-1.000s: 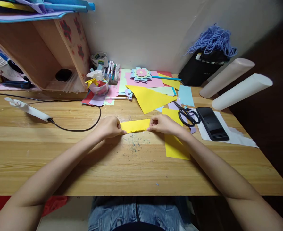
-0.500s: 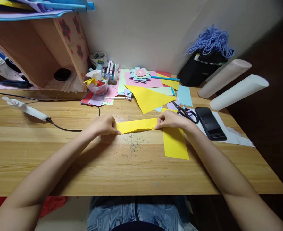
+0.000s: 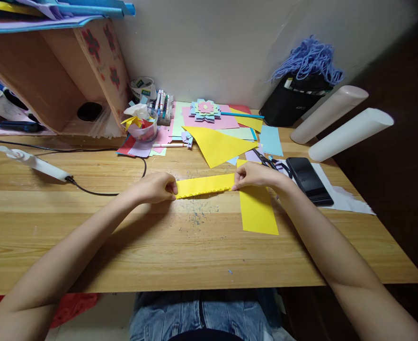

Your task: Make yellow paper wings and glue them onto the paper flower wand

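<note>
A long yellow paper strip (image 3: 206, 184) with a notched, fringed lower edge stretches between my hands, low over the wooden table. My left hand (image 3: 161, 186) pinches its left end, and my right hand (image 3: 251, 175) pinches the right end. Under my right hand and wrist lies a flat yellow paper sheet (image 3: 258, 213). Black-handled scissors (image 3: 271, 162) rest just beyond my right wrist, partly hidden by it. Behind the strip, a larger cut piece of yellow paper (image 3: 216, 146) lies on the table.
A black phone (image 3: 310, 181) sits on white paper at right, near two white tubes (image 3: 351, 135). A white glue gun (image 3: 38, 163) with a black cord lies at left. At the back are a layered paper flower (image 3: 206, 110), a tub of scraps (image 3: 142, 125) and a cardboard box (image 3: 105, 78).
My left hand has shifted slightly right along the strip's end, its fingers more closed. The fringed lower edge now shows more distinct points. The whole view has moved a little.
</note>
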Demonstrator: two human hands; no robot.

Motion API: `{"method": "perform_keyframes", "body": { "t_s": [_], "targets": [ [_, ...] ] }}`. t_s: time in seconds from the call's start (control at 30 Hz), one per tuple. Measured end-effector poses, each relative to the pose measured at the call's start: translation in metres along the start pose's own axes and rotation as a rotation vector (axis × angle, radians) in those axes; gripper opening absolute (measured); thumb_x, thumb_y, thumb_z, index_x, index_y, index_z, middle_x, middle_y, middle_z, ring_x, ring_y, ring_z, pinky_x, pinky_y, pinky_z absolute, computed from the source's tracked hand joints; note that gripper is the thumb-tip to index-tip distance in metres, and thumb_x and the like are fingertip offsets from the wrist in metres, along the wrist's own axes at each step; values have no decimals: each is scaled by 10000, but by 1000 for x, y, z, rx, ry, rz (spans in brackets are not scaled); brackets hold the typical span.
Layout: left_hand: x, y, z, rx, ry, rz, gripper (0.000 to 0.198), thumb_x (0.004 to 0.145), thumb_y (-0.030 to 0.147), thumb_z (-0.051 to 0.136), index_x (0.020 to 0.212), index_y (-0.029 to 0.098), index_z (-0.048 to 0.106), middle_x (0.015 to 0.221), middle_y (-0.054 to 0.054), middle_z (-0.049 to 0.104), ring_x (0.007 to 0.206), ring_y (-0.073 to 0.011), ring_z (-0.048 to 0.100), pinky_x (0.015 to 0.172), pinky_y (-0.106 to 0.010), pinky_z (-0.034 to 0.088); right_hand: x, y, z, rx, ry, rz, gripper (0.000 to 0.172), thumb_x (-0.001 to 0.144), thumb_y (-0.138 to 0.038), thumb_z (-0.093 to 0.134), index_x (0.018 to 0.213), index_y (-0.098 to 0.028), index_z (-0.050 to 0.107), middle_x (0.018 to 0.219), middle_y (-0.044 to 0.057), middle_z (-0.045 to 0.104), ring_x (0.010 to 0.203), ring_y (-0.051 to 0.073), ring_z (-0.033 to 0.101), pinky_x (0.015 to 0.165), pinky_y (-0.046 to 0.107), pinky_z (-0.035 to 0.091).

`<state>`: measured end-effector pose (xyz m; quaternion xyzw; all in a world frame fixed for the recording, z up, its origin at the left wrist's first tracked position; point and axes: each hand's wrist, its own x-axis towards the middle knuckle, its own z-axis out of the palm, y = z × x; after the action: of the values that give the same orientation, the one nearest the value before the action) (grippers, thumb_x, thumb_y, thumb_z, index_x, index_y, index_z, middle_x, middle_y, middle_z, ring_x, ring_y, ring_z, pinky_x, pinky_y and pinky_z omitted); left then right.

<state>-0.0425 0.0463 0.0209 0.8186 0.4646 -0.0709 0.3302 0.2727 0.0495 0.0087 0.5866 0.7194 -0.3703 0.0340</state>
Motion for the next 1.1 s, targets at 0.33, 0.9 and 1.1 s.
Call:
{"method": "perform_keyframes", "body": {
  "t_s": [0.33,0.9,1.1],
  "targets": [
    [-7,46,29,-52,272,111,258,762,378,603,932,185,609,950,-64,666,821,-194,586,672,-291,407,-1,-2,1,1,16,-25,228,589,-382,730,573,-178,628,587,4,631,576,142,526,500,247,329],
    [0,45,48,176,447,175,241,862,290,505,838,188,722,856,-81,658,769,-195,570,644,-295,358,-18,-62,54,-479,350,-665,220,906,-161,430,928,-183,648,911,75,643,753,158,541,601,260,343],
    [-2,47,54,361,439,195,290,901,241,414,949,193,696,833,-82,642,781,-214,559,666,-322,352,-13,-58,64,-674,402,-660,245,913,-137,396,838,-154,628,793,57,613,654,140,487,534,269,255]
  ]
}}
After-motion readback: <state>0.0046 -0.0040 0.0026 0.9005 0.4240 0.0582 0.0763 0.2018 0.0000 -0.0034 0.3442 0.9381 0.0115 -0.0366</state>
